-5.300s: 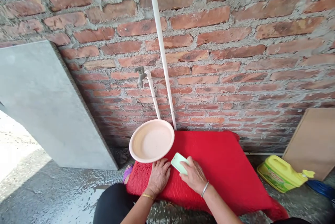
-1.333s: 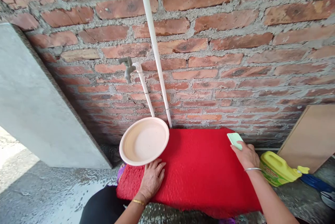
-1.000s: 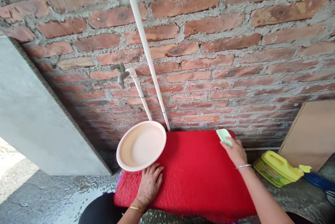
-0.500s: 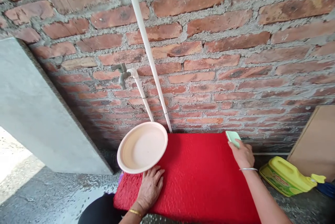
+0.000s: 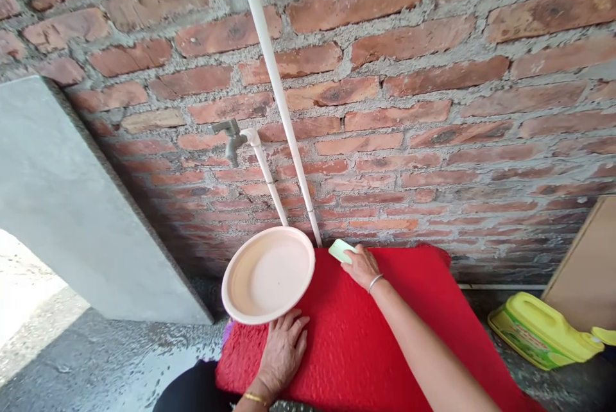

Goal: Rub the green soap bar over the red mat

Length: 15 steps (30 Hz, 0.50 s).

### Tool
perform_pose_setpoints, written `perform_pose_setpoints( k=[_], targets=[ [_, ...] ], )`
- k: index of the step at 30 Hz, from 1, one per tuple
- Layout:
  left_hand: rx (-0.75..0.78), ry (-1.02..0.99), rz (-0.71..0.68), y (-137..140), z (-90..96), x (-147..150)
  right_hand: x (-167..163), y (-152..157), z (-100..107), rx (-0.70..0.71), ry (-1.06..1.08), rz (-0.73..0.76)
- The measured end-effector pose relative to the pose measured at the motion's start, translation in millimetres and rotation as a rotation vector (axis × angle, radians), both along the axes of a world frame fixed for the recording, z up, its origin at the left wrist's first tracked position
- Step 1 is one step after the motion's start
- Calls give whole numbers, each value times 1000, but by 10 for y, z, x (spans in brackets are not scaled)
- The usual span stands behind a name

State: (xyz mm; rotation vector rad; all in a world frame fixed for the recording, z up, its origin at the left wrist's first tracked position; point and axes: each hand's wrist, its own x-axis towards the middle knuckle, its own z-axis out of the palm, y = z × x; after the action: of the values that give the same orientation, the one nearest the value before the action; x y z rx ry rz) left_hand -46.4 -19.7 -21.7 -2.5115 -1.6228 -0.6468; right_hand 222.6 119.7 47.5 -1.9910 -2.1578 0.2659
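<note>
A red mat [image 5: 385, 335] lies on the wet ground against a brick wall. My right hand [image 5: 362, 266] presses a pale green sponge [image 5: 341, 249] onto the mat's far edge, close to the white pipes. My left hand [image 5: 283, 353] rests flat on the mat's near left part, fingers spread, just below a peach plastic plate [image 5: 268, 274]. The plate lies on the mat's left far corner and overhangs its edge.
A metal tap [image 5: 229, 136] on a white pipe [image 5: 274, 81] sticks out of the wall above the plate. A grey concrete slab [image 5: 72, 206] leans at left. A yellow detergent jug [image 5: 543, 332] lies on its side at right, beside a brown board [image 5: 590, 264].
My right hand has slid the green sponge along the mat's far edge from the right corner leftward to near the pipes. My left hand stays flat by the plate.
</note>
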Motion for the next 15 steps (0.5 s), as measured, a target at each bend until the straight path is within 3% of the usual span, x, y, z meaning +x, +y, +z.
perform_pose_setpoints(
  k=[8,12,15],
  targets=[
    [7,-14,-5,-1,4,7,1720,-245,34,-66,-93,-388],
    [15,-16,-10,9,-9,-5,2386,-533,-108,0,270,-663],
    [24,-10,-12,20,-12,-17,2609,-724,-224,66,454,-724]
  ],
)
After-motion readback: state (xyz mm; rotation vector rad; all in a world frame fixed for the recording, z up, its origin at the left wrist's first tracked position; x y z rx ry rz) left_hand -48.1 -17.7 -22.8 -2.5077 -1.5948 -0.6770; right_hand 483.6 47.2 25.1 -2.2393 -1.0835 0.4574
